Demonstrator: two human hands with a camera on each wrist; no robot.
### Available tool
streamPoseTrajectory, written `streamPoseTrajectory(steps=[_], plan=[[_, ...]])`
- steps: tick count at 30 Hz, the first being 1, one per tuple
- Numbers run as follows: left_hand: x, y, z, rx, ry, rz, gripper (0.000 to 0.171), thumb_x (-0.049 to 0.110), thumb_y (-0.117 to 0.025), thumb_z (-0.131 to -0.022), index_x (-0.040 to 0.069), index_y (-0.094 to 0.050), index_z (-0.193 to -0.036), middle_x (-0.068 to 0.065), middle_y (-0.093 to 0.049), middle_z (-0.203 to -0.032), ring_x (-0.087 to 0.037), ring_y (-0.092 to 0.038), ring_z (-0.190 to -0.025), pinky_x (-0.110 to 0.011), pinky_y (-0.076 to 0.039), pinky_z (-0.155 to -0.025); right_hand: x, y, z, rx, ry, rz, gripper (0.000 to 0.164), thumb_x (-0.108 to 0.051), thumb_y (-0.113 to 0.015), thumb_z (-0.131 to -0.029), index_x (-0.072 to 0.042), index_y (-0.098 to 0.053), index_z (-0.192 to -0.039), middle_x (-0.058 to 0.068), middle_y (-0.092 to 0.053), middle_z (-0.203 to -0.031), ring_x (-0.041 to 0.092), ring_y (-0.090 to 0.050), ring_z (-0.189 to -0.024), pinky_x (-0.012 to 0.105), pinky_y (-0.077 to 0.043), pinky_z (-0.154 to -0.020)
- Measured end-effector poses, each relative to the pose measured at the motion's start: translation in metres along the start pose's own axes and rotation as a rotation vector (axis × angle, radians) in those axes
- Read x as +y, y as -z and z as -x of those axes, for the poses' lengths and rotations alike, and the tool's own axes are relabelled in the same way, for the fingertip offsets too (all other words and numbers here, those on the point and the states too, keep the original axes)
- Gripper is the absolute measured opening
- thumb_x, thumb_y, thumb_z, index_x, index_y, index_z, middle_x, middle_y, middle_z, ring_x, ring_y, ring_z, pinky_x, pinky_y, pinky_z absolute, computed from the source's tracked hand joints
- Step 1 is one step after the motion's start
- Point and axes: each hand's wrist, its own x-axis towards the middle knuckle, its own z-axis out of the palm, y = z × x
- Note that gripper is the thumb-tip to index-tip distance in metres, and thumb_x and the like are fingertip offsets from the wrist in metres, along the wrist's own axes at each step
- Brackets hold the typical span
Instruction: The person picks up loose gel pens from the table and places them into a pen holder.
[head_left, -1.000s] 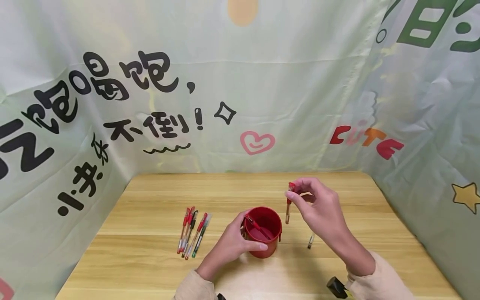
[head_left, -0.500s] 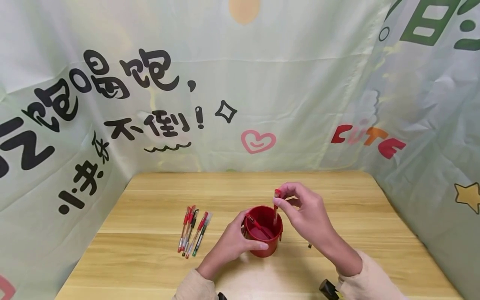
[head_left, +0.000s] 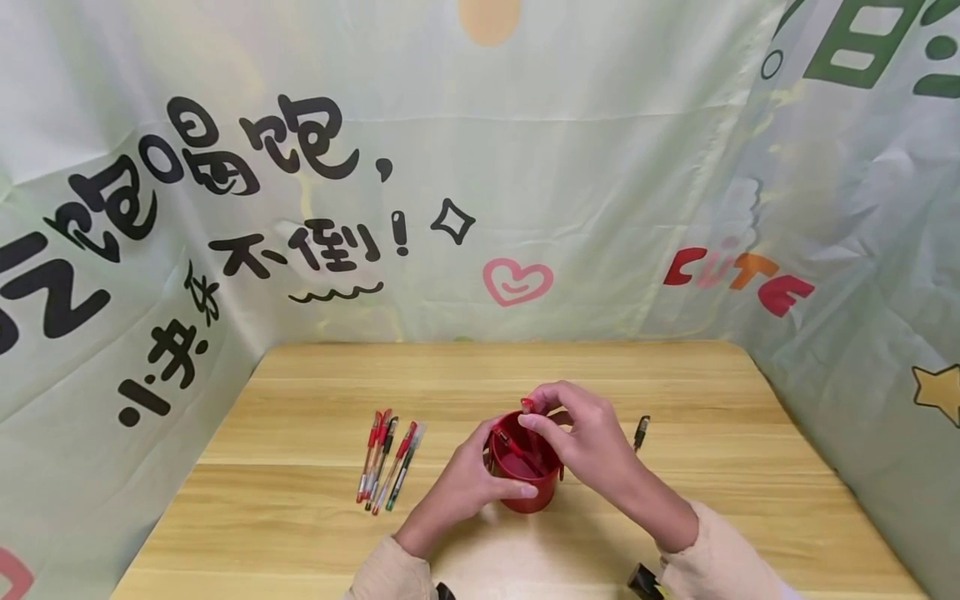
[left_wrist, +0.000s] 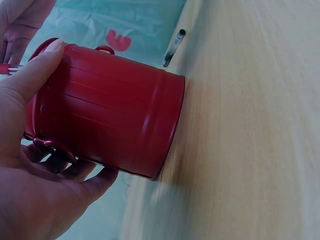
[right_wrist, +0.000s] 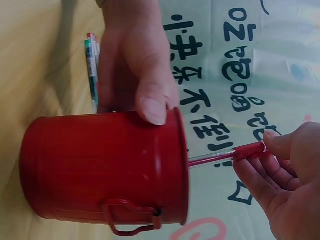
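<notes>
A red metal bucket with small side handles stands upright on the table. My left hand holds it from the left, thumb across the near wall and fingers round the far side. Above the bucket's mouth, my right hand pinches a red gel pen near its top end. The lower part of that pen is inside the bucket, its tip hidden by the wall in the right wrist view. Another red pen leans inside the bucket.
Several red, black and green pens lie side by side on the wooden table, left of the bucket. A black-capped pen lies to the right, partly behind my right forearm. Printed cloth hangs around the table.
My right hand has moved left and down, carrying the red gel pen from beside the bucket into its mouth. The left hand keeps its hold on the bucket.
</notes>
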Motion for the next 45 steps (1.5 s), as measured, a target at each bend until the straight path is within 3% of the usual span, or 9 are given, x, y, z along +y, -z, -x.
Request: streamPoseTrajectory(steps=[10,24,34,45], plan=[[0.0,0.001,0.0,-0.005,-0.012,0.008,0.092,0.037,-0.094,-0.075,0.029,-0.044,-0.152,0.002,-0.06,-0.144,-0.018,-0.062,-0.127,-0.041,-0.056,-0.106,0.005,-0.011,0.007,-0.1,-0.086,0.017,0.02,-0.007,-0.084,-0.084,-0.01,-0.069,-0.098,0.0,-0.073,-0.087,0.0,-0.068,-0.072,0.02,-0.06,-0.061],[0.001,0.001,0.0,-0.019,-0.025,0.041,0.091,0.032,-0.094,-0.077,0.029,-0.043,-0.153,0.001,-0.059,-0.146,-0.019,-0.062,-0.128,-0.047,-0.055,-0.108,0.013,-0.018,0.014,-0.183,-0.107,0.04,0.019,-0.007,-0.083,-0.086,-0.011,-0.069,-0.097,0.0,-0.074,-0.088,-0.001,-0.067,-0.076,0.018,-0.059,-0.063],[-0.001,0.0,-0.001,-0.024,-0.021,0.028,0.09,0.031,-0.093,-0.077,0.028,-0.043,-0.152,0.001,-0.058,-0.145,-0.019,-0.063,-0.128,-0.038,-0.058,-0.104,0.019,-0.019,0.017,-0.239,-0.117,0.086,0.015,-0.009,-0.083,-0.086,-0.011,-0.07,-0.094,0.0,-0.075,-0.087,0.002,-0.069,-0.078,0.016,-0.06,-0.067],[-0.002,0.0,0.0,-0.011,-0.019,0.021,0.09,0.03,-0.094,-0.077,0.029,-0.044,-0.151,0.001,-0.058,-0.146,-0.02,-0.062,-0.129,-0.036,-0.058,-0.103,0.021,-0.021,0.018,-0.279,-0.1,0.104,0.015,-0.006,-0.084,-0.085,-0.012,-0.071,-0.092,-0.001,-0.075,-0.088,0.004,-0.071,-0.082,0.015,-0.06,-0.072]])
